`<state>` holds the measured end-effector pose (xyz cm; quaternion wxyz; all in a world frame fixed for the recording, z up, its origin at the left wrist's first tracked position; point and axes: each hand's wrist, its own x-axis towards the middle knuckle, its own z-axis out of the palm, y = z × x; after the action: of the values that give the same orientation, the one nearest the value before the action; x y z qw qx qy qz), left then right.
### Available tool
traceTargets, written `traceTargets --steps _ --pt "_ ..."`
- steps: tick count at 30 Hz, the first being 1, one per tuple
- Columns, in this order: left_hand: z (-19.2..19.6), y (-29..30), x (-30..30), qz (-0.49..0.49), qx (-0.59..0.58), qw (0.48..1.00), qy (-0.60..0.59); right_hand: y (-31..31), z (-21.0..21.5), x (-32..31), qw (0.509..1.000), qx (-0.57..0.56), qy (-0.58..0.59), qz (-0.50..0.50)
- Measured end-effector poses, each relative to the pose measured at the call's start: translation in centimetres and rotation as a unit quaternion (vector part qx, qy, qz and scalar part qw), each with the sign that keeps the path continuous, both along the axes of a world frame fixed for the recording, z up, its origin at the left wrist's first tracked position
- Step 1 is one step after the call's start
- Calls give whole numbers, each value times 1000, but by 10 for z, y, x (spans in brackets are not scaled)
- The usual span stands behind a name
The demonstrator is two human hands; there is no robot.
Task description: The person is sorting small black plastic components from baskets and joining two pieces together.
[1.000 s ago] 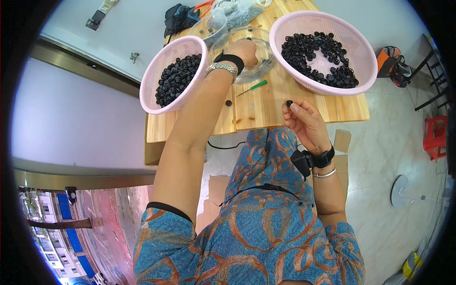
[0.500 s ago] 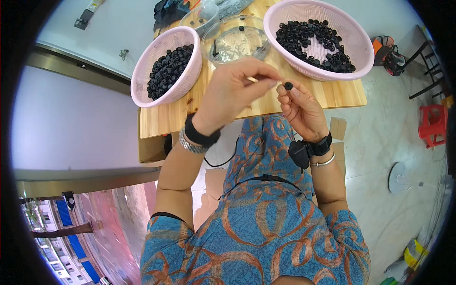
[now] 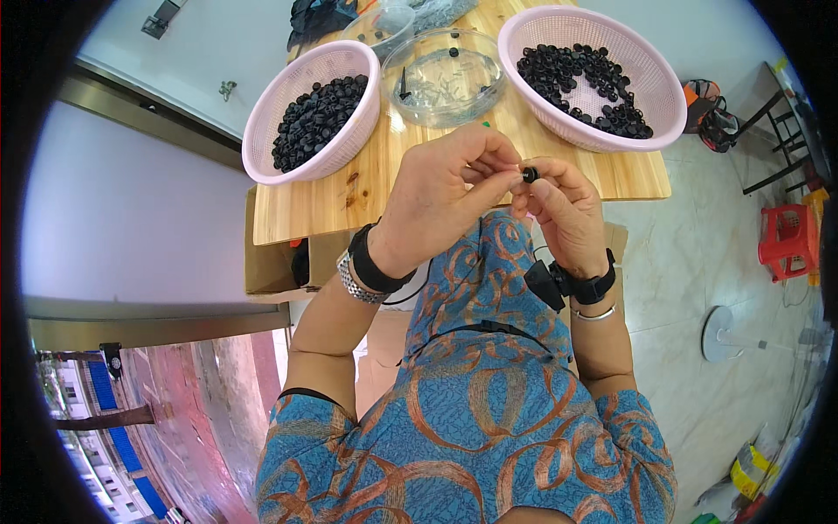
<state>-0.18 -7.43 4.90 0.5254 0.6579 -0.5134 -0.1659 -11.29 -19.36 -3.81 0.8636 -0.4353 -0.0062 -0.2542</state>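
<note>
In front of the near edge of the wooden table both my hands meet over my lap. My right hand (image 3: 572, 214) pinches a small round black plastic part (image 3: 531, 175) between thumb and fingers. My left hand (image 3: 449, 196) has its thumb and forefinger closed right at the left face of that part; whatever sits between those tips is too small to make out. Beyond the hands stands a clear round bowl (image 3: 428, 98) with thin silvery pieces and a few black bits in it.
A pink basket (image 3: 353, 140) heaped with black parts stands at the left, and another pink basket (image 3: 659, 105) with black ring-like parts at the right. Behind is a smaller clear bowl (image 3: 397, 19). The wooden table (image 3: 305, 212) ends just before me. A red stool (image 3: 786, 240) stands far right.
My left fingers have come down and right to meet the black part. My right hand has lowered slightly and turned the part. The view has shifted a little.
</note>
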Motion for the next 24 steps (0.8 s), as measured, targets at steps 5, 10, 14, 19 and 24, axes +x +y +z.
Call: traceTargets --steps 5,10,14,19,24 --pt "1 1 2 -10 25 997 -77 2 2 -2 999 -39 -3 -32" --pt "-10 -1 3 -3 5 989 -147 1 0 -1 999 47 0 -7" --pt "-30 -2 -1 3 -54 955 293 5 -1 -1 996 89 -3 -12" --pt "-38 -8 -11 26 -132 879 458 11 0 3 995 84 7 -54" --pt "-49 -7 -15 25 -155 912 378 15 6 5 995 77 -2 -59"
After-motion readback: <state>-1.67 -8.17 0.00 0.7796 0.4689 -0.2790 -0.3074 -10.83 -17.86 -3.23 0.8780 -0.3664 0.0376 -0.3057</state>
